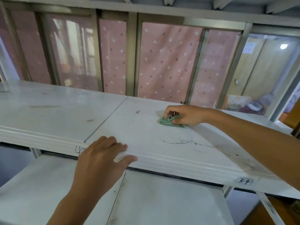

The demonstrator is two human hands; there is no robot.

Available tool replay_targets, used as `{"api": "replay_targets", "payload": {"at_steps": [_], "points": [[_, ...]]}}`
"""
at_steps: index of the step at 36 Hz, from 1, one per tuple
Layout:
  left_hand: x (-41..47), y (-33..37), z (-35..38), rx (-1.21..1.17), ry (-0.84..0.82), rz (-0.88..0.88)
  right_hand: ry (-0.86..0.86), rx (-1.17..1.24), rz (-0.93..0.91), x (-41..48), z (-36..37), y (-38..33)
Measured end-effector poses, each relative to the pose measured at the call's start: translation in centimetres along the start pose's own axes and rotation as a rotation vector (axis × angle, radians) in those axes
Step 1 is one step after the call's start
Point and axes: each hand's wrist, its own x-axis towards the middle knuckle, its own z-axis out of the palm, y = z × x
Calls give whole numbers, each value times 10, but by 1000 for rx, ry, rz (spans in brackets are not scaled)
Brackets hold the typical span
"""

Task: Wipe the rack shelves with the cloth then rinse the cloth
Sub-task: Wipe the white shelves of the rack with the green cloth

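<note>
handwritten "3-4" label (244, 181) on shelf front edge (178, 161), scrawl beside left hand unreadable

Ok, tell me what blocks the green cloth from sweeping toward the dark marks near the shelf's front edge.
Nothing visible. The crumpled green cloth under the right hand has bare white shelf between it and the dark smudges.

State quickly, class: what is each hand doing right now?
Left hand: open, holding nothing, fingers resting over the front edge of the upper shelf.
Right hand: closed on the green cloth, pressing it onto that shelf.
</note>
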Motion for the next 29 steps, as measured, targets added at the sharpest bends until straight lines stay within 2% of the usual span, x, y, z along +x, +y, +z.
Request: {"api": "replay_targets", "payload": {"at_steps": [4, 8, 13, 19, 24, 29], "points": [[-2, -5, 4, -25, 0, -2, 82, -88, 316, 62, -18, 33], [-3, -7, 9, -41, 37, -7, 95, -133, 432, 118, -26, 42], [-3, -8, 11, -75, 27, -22, 81, -104, 355, 172, -21, 20], [-5, -6, 9, -95, 1, -43, 118, 53, 118, 180, 4, -24], [-4, -3, 5, -69, -12, -70, -13, 110, -52, 131, 19, -58], [-4, 1, 2, -36, -1, -60, -96, 33, -216, 47, 26, -76]]}}
